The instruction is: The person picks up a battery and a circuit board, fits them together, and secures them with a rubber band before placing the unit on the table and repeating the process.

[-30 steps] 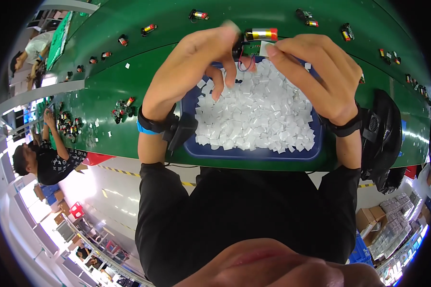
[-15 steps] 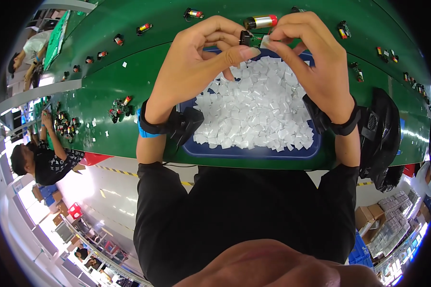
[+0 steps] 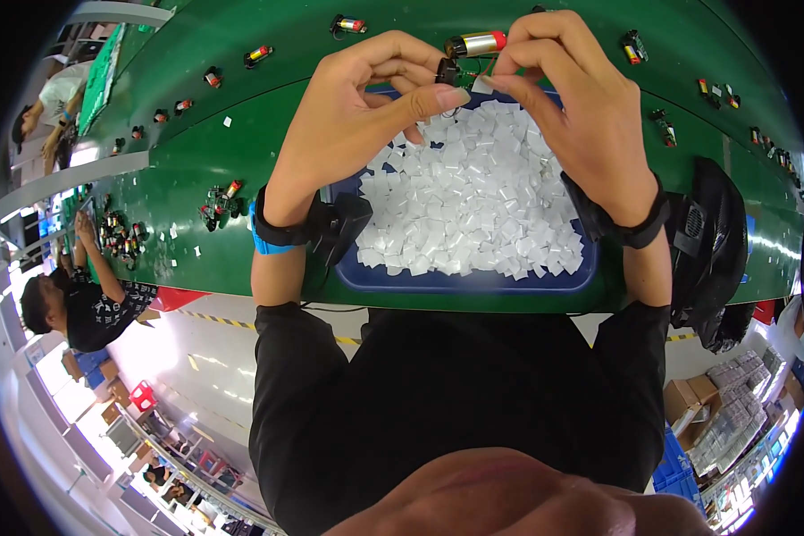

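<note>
Battery module [image 3: 475, 44] and white square [image 3: 481, 85] between both hands [image 3: 359, 116] [image 3: 591, 116]

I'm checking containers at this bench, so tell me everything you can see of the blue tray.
The blue tray is roughly rectangular, with rounded corners and a raised rim, and looks like plastic. It lies flat on the green table, near the edge closest to the person. A heap of small white squares covers most of its floor. The left hand and right hand partly hide its far side.
</note>
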The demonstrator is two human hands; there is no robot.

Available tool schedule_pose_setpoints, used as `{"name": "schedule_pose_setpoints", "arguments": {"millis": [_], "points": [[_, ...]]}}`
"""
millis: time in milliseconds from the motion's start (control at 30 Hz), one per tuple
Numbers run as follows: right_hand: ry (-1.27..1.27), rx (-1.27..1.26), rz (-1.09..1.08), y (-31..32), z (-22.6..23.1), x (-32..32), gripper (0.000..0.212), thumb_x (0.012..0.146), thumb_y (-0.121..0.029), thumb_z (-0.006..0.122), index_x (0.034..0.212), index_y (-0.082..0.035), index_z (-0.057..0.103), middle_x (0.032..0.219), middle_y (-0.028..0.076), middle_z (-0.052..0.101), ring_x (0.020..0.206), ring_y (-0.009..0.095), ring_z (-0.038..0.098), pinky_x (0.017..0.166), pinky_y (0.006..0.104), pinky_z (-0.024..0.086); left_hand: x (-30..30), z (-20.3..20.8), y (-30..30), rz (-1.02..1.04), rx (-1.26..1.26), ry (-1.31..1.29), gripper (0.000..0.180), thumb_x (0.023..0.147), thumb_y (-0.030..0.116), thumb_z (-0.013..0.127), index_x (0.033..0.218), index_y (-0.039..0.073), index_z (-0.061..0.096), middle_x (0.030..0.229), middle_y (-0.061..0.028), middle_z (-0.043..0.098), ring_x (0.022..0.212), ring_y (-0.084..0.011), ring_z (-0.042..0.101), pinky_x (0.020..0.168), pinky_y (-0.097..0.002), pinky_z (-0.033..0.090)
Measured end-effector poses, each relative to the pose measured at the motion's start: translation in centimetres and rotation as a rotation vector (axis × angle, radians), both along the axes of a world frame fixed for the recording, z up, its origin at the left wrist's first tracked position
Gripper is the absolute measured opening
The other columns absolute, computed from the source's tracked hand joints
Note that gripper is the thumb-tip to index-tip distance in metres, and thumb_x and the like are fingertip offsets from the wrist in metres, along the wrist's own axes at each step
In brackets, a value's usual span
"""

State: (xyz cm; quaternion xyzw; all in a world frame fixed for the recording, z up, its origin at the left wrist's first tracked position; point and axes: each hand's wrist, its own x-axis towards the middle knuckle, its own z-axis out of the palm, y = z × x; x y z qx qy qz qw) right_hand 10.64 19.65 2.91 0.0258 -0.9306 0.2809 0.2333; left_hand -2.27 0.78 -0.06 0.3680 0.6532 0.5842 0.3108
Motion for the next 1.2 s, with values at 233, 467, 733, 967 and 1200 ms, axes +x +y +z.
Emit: {"name": "schedule_pose_setpoints", "arguments": {"millis": [233, 467, 733, 967, 1200], "points": [[-0.013, 0.142, 0.146, 1.6, -2.1, 0.4, 0.021, 0.083, -0.003, 0.075, 0.102, -0.005, 0.066, 0.107, 0.004, 0.064, 0.083, 0.015, 0.062, 0.064, 0.0254, 0.048, -0.3, 0.1, 0.2, 0.1, 0.015, 0.069, 0.027, 0.088, 0.014, 0.077, 0.105, -0.003, 0.064, 0.089, -0.0056, 0.067, 0.075, -0.0076, 0.063, 0.056, -0.0233, 0.056], [0.11, -0.121, 0.051, 0.6, -0.3, -0.3, 0.024, 0.082, -0.006, 0.076, 0.103, -0.004, 0.066, 0.102, 0.007, 0.064, 0.085, 0.023, 0.062, 0.069, 0.0307, 0.05, 0.6, 0.1, 0.2, 0.054, 0.018, 0.154, 0.028, 0.088, 0.016, 0.077, 0.106, -0.001, 0.064, 0.088, -0.0051, 0.068, 0.074, -0.0066, 0.062, 0.054, -0.0211, 0.053], [0.117, -0.027, 0.239, 1.2, -2.2, -0.3, 0.03, 0.079, -0.004, 0.078, 0.107, -0.004, 0.066, 0.109, 0.007, 0.066, 0.094, 0.026, 0.062, 0.079, 0.0332, 0.05, 0.4, 0.8, 0.1, 0.063, -0.057, -0.076, 0.025, 0.094, 0.019, 0.07, 0.107, -0.001, 0.063, 0.081, -0.0038, 0.067, 0.062, -0.0064, 0.058, 0.05, -0.0191, 0.048], [0.296, 0.318, 0.201, 0.4, -2.3, -0.4, 0.035, 0.075, -0.002, 0.08, 0.108, -0.007, 0.069, 0.1, 0.006, 0.067, 0.091, 0.023, 0.062, 0.077, 0.0327, 0.051, 1.4, 0.2, 0.7, 0.099, 0.039, -0.193, 0.029, 0.097, 0.015, 0.065, 0.119, -0.002, 0.061, 0.088, -0.007, 0.067, 0.057, -0.01, 0.061, 0.053, -0.022, 0.052], [0.374, 0.138, 0.131, 0.2, -3.5, -0.5, 0.045, 0.07, 0.0, 0.082, 0.112, -0.013, 0.073, 0.098, 0.003, 0.071, 0.079, 0.017, 0.062, 0.06, 0.0272, 0.048, 2.5, -1.0, 0.8, 0.129, 0.108, 0.043, 0.032, 0.096, 0.011, 0.065, 0.126, 0.001, 0.059, 0.088, -0.0085, 0.067, 0.069, -0.015, 0.071, 0.057, -0.0231, 0.053]]}}
